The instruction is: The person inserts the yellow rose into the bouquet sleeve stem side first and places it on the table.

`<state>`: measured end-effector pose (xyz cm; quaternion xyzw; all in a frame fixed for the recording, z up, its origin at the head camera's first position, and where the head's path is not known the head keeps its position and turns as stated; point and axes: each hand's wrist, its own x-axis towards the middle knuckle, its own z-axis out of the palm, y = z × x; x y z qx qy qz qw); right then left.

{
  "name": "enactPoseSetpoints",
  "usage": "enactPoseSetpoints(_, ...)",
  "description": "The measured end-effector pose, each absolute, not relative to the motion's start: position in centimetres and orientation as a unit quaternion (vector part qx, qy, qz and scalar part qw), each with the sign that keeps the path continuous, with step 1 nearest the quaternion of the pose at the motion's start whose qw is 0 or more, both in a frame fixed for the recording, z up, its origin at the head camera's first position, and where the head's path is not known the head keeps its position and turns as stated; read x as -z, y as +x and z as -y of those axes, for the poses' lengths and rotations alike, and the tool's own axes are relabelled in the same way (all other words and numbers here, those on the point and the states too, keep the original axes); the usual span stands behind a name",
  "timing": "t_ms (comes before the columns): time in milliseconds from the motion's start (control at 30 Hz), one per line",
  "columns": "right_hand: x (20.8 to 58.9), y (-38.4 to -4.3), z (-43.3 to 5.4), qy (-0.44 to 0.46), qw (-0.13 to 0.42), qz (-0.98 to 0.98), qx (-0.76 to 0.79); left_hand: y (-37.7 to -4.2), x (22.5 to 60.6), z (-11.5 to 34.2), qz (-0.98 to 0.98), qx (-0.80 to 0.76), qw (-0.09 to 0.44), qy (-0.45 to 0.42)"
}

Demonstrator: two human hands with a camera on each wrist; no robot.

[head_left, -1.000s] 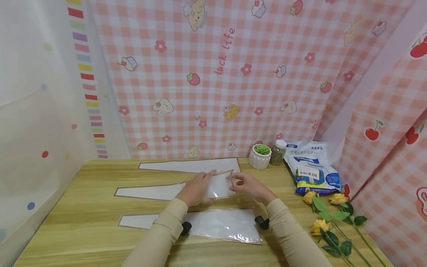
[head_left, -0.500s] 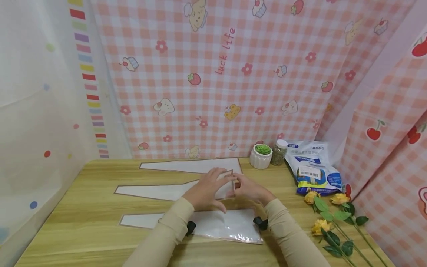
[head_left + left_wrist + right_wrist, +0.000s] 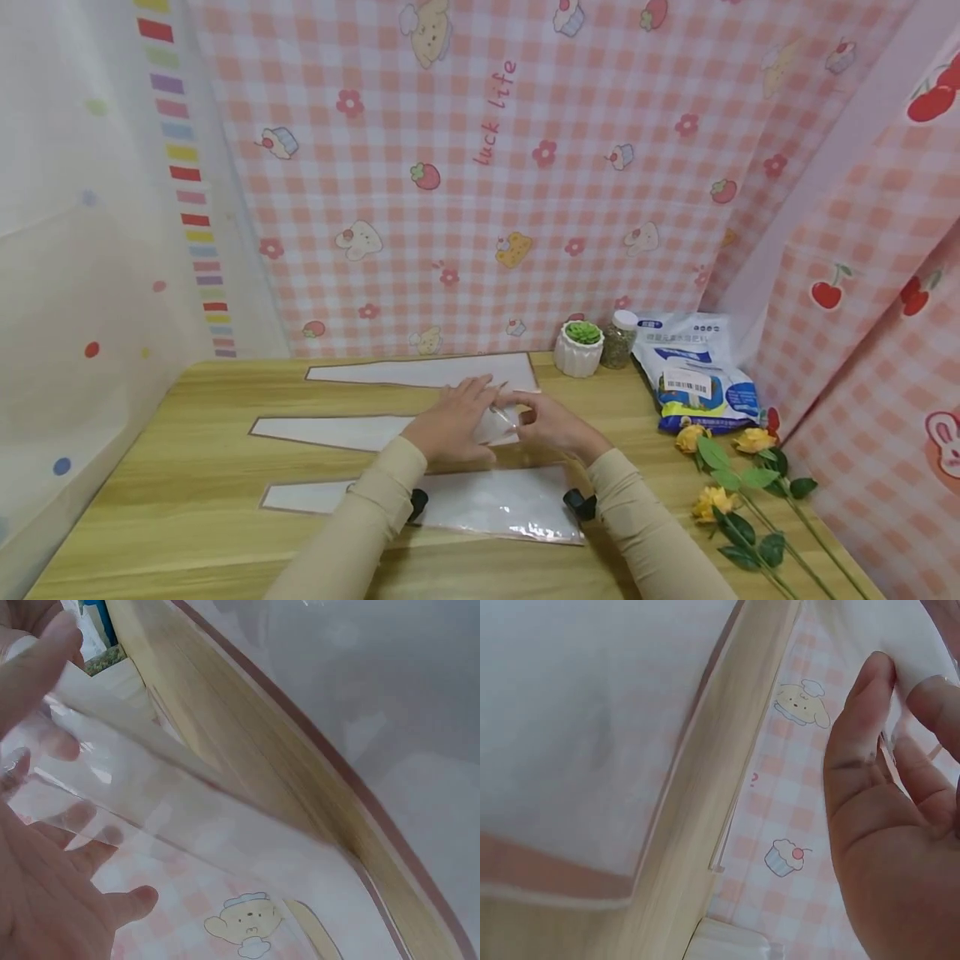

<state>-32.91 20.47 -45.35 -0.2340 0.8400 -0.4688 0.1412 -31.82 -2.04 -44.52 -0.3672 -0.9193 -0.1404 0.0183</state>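
A tapered clear-and-white plastic sleeve with a brown border [image 3: 330, 431] lies in the middle of the table, its wide mouth end lifted and bent. Over that end rests my left hand [image 3: 452, 422], fingers stretched toward the mouth, thumb apart. My right hand [image 3: 557, 427] pinches the film at the mouth's right side. In the left wrist view, some fingers show through the transparent film [image 3: 165, 802]. The right wrist view has the right hand [image 3: 900, 817] with curled fingers at the film; the exact contact is partly hidden.
Matching sleeves lie behind [image 3: 450, 371] and in front [image 3: 495, 500]. Back right stand a potted succulent [image 3: 579, 350], a white-capped jar [image 3: 618, 340] and a printed bag [image 3: 690, 375]. Yellow artificial roses [image 3: 712, 503] lie at the right. A checked curtain [image 3: 465, 208] hangs behind.
My left hand has moved right, from holding the middle sleeve down to the mouth beside my right hand. The sleeve's wide end has become more bent and bunched. Other things stay put.
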Motion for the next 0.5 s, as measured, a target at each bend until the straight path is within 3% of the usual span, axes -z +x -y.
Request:
enactPoseSetpoints(233, 45.42, -32.86, -20.42, -0.184, 0.087, -0.877, 0.436, -32.22, 44.73, 2.51, 0.908, 0.144, 0.052, -0.390)
enactPoseSetpoints(500, 45.44, -32.45, -20.94, -0.147, 0.074, -0.870, 0.465, -32.30, 44.69, 2.60, 0.898, 0.144, 0.075, -0.409)
